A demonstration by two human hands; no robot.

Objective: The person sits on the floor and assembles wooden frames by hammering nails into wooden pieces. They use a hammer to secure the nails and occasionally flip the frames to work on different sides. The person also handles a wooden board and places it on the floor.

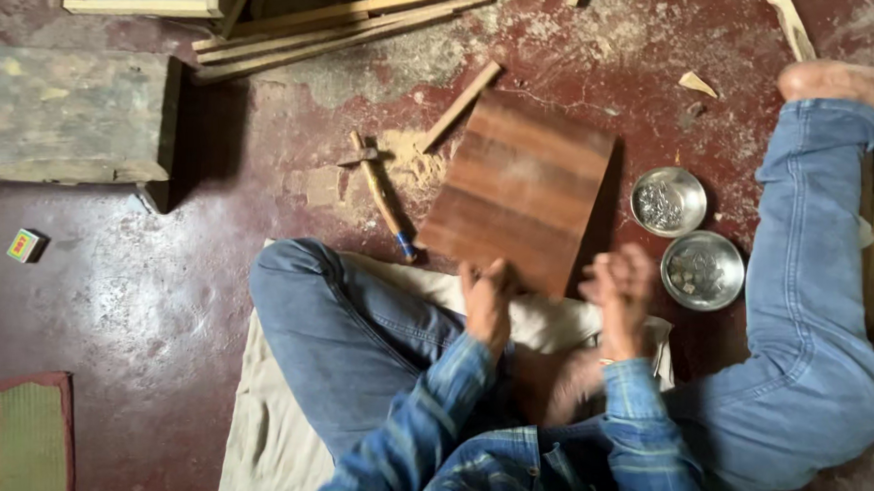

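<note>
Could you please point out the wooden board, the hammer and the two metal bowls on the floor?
wooden board [520, 186]: head view, middle of its top face.
hammer [381, 197]: head view, midway along its wooden handle.
upper metal bowl [690, 182]: head view, on its right rim.
lower metal bowl [731, 260]: head view, on its right rim.

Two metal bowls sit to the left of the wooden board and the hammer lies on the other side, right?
Not quite. The head view shows the two metal bowls to the right of the wooden board; the hammer lies on the other side, left.
</note>
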